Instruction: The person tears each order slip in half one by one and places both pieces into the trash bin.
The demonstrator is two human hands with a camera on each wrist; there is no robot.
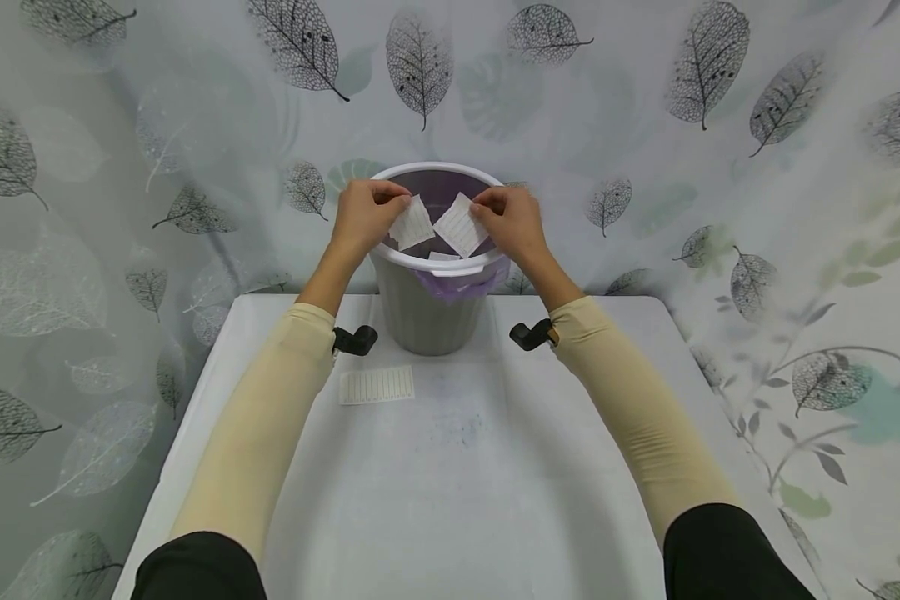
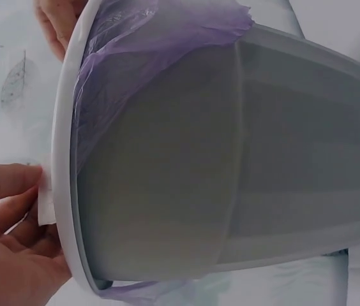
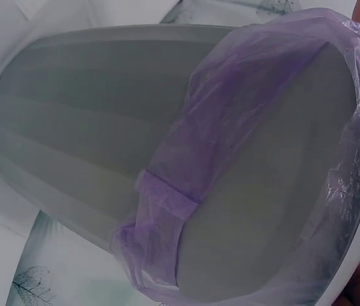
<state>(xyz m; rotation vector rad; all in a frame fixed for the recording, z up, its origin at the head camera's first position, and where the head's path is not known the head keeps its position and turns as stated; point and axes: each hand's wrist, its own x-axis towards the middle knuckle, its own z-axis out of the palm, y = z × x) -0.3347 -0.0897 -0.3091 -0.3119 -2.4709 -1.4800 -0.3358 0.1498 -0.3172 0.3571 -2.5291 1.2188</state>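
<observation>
The left hand (image 1: 365, 218) is pinching the left paper piece (image 1: 414, 227) between its thumb and fingers. The right hand (image 1: 515, 221) is pinching the right paper piece (image 1: 461, 227) the same way. Both pieces are hanging over the mouth of a gray bin (image 1: 423, 321), with their inner corners almost meeting in the middle. Each one is looking almost as wide as it is long, so I cannot tell a long axis. The left paper piece is tilting, with one corner pointing to the far side. The right paper piece is tilting too, with one corner pointing left and one pointing near.

A small white scrap (image 1: 443, 256) is showing just inside the bin's near rim. The bin is standing upright at the far end of the white table (image 1: 465, 500), its long axis going up and down and its mouth facing up. A purple bag (image 1: 453, 287) is hanging over the rim.

On the table, near and to the left of the bin, a striped paper (image 1: 377, 386) is lying flat. Its long axis is running left to right, and its stripes are running near to far.
</observation>
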